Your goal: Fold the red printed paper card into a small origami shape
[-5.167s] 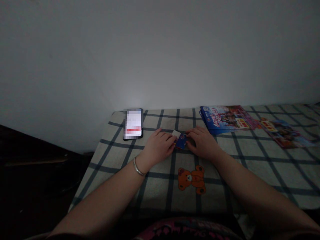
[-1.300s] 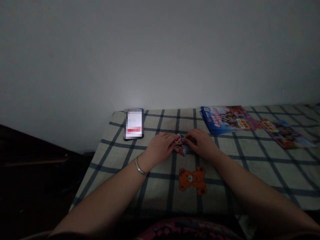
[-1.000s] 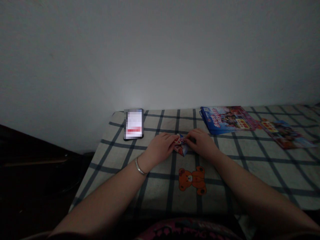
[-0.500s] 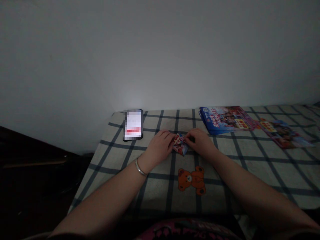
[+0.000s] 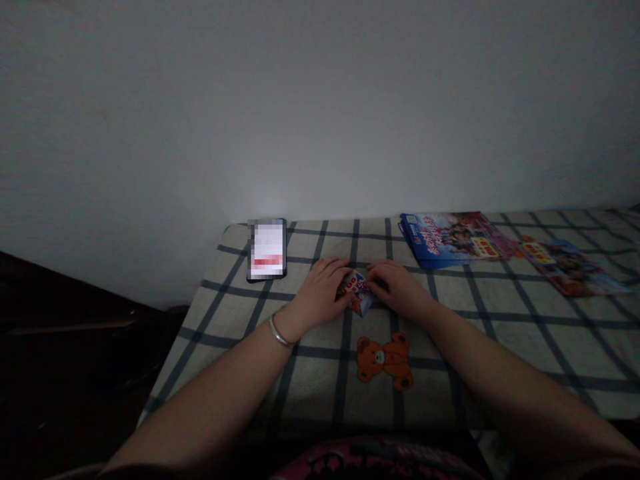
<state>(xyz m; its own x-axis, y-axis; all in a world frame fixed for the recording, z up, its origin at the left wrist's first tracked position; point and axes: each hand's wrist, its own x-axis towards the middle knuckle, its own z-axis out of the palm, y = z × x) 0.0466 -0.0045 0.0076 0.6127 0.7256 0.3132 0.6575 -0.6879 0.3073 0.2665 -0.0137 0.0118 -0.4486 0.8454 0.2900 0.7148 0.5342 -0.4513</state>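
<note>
A small folded leaflet [image 5: 361,305], printed in blue, red and yellow, lies on the checked tablecloth between my hands. My left hand [image 5: 325,290], with a silver bangle at the wrist, grips its left side, the thumb at the near edge and the fingers over the far edge. My right hand [image 5: 397,285] pinches the leaflet's right edge between thumb and bent fingers. Parts of the leaflet are hidden under the fingers. Just nearer to me, an orange teddy bear figure [image 5: 384,361] shows on the cloth.
At the back left lies a phone [image 5: 269,248] with a lit, blurred screen. A stack of printed leaflets [image 5: 450,239] sits at the back right, with another leaflet [image 5: 573,267] beside it. The tablecloth [image 5: 310,373] reaches to a pale wall [image 5: 320,120]; the table's left side drops into darkness.
My left hand has shifted its thumb onto the leaflet's near edge, and the leaflet has turned slightly. The fingers of my right hand have moved a little along its right edge.
</note>
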